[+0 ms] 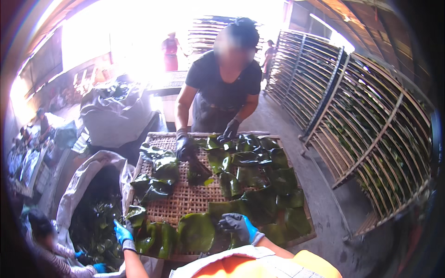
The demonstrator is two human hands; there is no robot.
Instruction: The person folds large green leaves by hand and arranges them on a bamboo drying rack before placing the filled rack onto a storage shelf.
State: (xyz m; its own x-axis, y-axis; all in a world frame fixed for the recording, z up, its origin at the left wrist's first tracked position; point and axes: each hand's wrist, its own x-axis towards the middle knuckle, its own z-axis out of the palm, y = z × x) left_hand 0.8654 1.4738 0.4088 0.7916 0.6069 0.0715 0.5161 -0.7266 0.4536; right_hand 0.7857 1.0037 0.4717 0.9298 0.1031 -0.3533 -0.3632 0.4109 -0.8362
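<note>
Broad, glossy dark-green leaf-like sheets (197,232) lie spread over a woven bamboo tray (172,207) in front of me. My left hand (124,234), in a blue and grey glove, is at the tray's near left corner, beside a curled green sheet (136,214). Its fingers look stretched and apart, with nothing visibly held. Over the near middle of the tray is my right hand (238,225), gloved the same way. It is open, fingers reaching left above the sheets. Across the tray, a co-worker's dark-gloved hands (185,147) handle more sheets.
A large open pale sack (88,169) holding dark-green leafy material stands left of the tray, with a person (46,245) beside it. Another full sack (113,116) is farther back. Slatted racks (371,134) line the right side. The co-worker (222,78) stands opposite.
</note>
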